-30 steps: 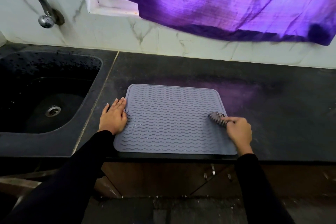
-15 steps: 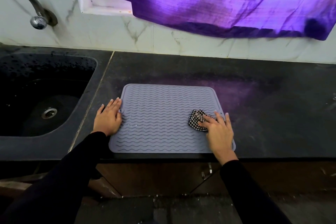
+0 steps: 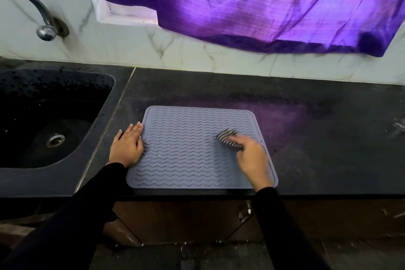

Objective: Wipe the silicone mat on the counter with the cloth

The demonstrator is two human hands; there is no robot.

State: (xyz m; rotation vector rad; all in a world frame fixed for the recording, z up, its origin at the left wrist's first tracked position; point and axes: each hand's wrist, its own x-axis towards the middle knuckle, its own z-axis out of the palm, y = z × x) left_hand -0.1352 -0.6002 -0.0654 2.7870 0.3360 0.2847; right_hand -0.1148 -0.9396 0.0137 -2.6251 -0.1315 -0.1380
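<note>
Dark counter (image 3: 328, 138) carries the silicone mat (image 3: 186, 149) at frame centre; your left hand (image 3: 127, 147) presses its left edge, fingers flat. Wiping is under way; your right hand (image 3: 252, 155) bunches the cloth (image 3: 229, 141) in curled fingers at centre-right; sweep next toward the unwiped left.

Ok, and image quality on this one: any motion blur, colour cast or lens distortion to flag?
Head view: the right hand and cloth are motion-blurred; the left hand on the mat is sharp; the curtain casts a purple tint on the counter; the wide-angle lens bows the counter's edges.
</note>
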